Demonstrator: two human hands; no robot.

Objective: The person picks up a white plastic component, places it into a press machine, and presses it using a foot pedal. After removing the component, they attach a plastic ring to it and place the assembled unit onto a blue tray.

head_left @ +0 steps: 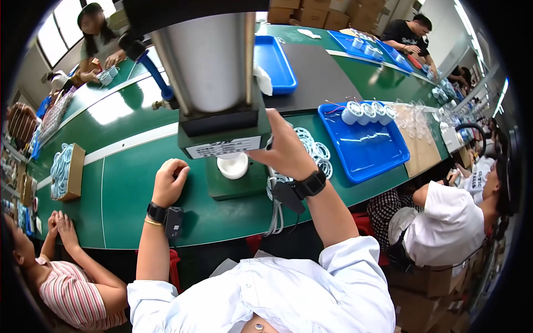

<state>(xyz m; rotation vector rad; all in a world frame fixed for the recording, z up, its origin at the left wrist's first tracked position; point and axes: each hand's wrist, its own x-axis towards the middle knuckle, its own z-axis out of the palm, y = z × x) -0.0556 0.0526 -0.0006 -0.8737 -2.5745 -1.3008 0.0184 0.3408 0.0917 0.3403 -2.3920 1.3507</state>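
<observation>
A bench press [219, 114] with a metal cylinder and a dark green head stands in front of me. Under its head, a white round plastic part [233, 165] sits on the green base [219, 187]. My right hand [288, 149] is at the right side of the press head, thumb and a finger spread around its corner; its other fingers are partly hidden. Left of the base, my left hand [171, 180] rests on the green table [127, 194], fingers curled into a loose fist with nothing showing in it. Coiled pale blue cables [315, 150] lie beyond my right wrist.
A blue tray [361, 158] at the right holds several white round parts [368, 112]. Another blue tray [284, 69] lies behind the press. A cardboard box [75, 172] of blue cables stands left. People sit close at both sides; others work across the table.
</observation>
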